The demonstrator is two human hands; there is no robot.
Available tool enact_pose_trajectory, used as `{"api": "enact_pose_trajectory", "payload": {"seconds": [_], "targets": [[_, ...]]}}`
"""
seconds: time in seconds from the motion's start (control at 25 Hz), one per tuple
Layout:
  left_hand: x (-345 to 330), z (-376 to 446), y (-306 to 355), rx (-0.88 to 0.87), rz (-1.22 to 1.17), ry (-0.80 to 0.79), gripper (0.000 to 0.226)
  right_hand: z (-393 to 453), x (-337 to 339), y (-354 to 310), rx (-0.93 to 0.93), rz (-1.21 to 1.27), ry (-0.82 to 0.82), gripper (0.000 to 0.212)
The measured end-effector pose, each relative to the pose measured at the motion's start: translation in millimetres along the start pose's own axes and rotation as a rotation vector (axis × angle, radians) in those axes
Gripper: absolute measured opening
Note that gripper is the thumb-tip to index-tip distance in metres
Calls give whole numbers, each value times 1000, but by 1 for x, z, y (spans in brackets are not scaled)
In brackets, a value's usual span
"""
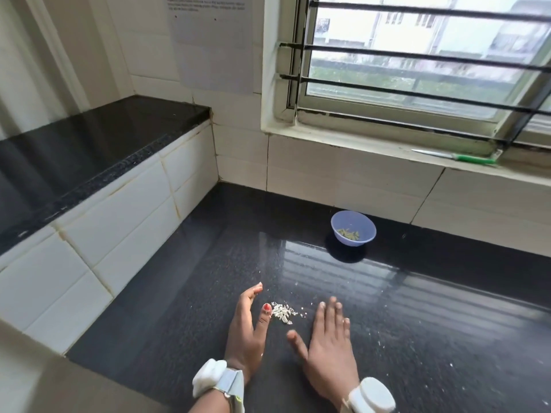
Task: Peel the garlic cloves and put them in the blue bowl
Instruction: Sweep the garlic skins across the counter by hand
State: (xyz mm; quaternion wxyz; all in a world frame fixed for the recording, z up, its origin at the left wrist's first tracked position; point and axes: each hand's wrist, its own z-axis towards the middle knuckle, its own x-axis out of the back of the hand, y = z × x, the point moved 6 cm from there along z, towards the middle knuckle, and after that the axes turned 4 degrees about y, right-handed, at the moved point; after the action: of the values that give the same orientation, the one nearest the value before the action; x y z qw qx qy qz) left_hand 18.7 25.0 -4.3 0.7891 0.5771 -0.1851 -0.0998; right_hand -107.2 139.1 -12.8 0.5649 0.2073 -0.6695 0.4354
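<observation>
A blue bowl (353, 228) stands on the black counter near the back wall, with several small pale-yellow peeled cloves in its bottom. A small heap of white garlic skins (283, 312) lies on the counter between my hands. My left hand (247, 329) stands on its edge just left of the heap, fingers straight, thumb tip touching the skins. My right hand (325, 350) lies flat, palm down, to the right of the heap, fingers straight. Neither hand holds anything.
The glossy black counter (417, 308) carries scattered white skin flecks at the right. A green-handled knife (459, 157) lies on the window sill. A raised black ledge (89, 138) with a white tiled front runs along the left.
</observation>
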Motion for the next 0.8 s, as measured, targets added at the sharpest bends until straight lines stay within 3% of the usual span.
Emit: {"api": "enact_pose_trajectory", "payload": {"seconds": [0.16, 0.4, 0.56, 0.8], "targets": [[0, -1, -3, 59, -117, -4, 59, -4, -23, -8, -20, -83, -56, 99], [1, 0, -4, 90, -166, 3, 66, 27, -19, -42, 217, -132, -84, 85], [2, 2, 0, 81, -175, 17, 65, 35, -7, -57, 505, -68, -44, 59], [1, 2, -1, 82, -171, 0, 47, 22, -13, -55, 536, -28, -75, 41]]}}
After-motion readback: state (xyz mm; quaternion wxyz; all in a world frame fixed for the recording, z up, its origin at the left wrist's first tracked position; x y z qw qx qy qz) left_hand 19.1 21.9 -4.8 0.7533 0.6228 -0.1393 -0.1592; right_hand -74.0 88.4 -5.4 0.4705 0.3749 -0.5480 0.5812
